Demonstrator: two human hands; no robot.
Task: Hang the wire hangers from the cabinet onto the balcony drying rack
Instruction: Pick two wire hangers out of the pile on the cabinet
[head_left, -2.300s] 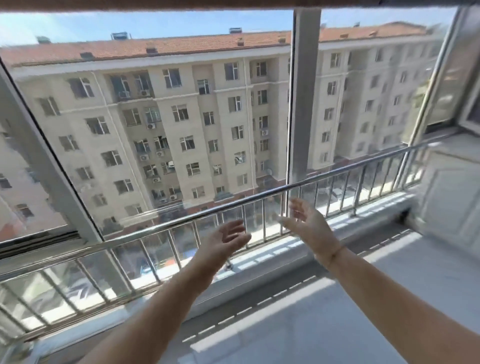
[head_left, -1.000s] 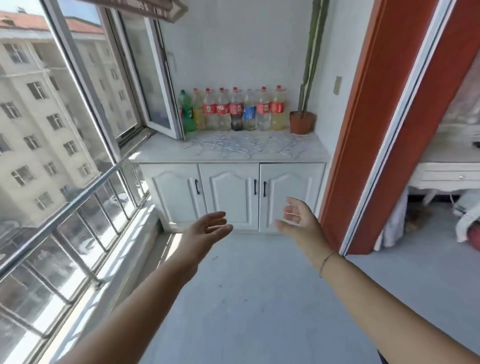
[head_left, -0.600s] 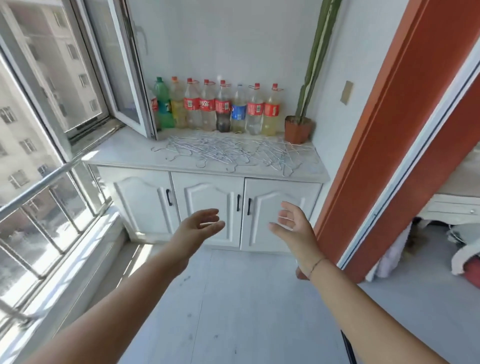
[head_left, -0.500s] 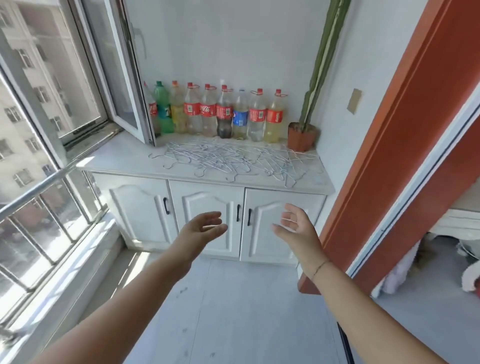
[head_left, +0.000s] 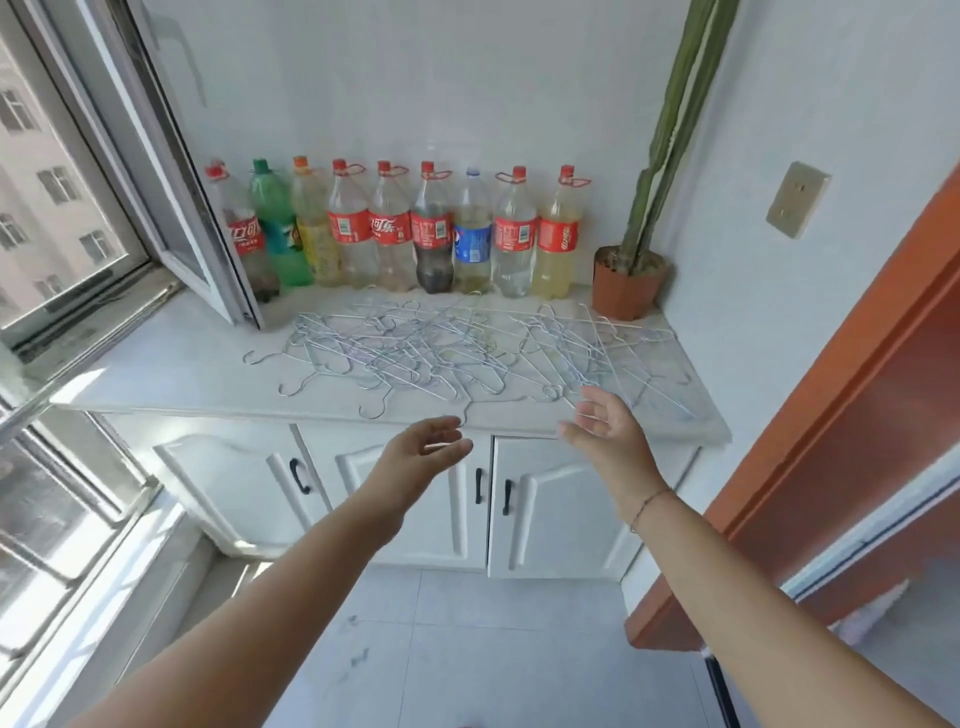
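Note:
A tangled pile of silver wire hangers (head_left: 457, 353) lies spread over the marble top of the white cabinet (head_left: 171, 364). My left hand (head_left: 421, 457) is held out in front of the cabinet's front edge, fingers apart, holding nothing. My right hand (head_left: 605, 434) is raised beside it, open and empty, its fingertips just short of the nearest hangers at the right of the pile. The drying rack is out of view.
A row of several plastic bottles (head_left: 395, 234) stands along the back wall. A potted cactus (head_left: 631, 280) sits at the back right corner. An open window sash (head_left: 197, 208) juts over the counter's left end. An orange door frame (head_left: 831, 415) is on the right.
My view turned from the window railing to the cabinet, and I have come closer to it. Both hands stayed open and now reach up to the counter's front edge.

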